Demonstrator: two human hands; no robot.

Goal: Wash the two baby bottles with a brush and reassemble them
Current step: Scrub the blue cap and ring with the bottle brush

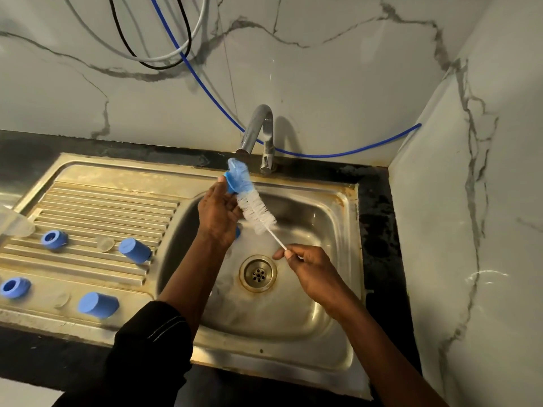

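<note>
Steel sink (346,201) with a ribbed drainboard (102,201) at its left. Above the basin the left hand (217,215) curls its fingers round a blue piece (230,183); which bottle part it is, I cannot tell. The brush (257,210) passes through this piece, its tip just under the tap (258,127). The right hand (308,271) pinches the thin white handle between thumb and fingertips. On the drainboard lie blue rings (54,240) (15,287), blue caps (134,250) (98,304) and, at the left edge, a clear bottle (14,226). Any writing on the caps is too small to read. Around the drain (258,273) the basin lies open; the side wall (470,201) stands near the right rim.
</note>
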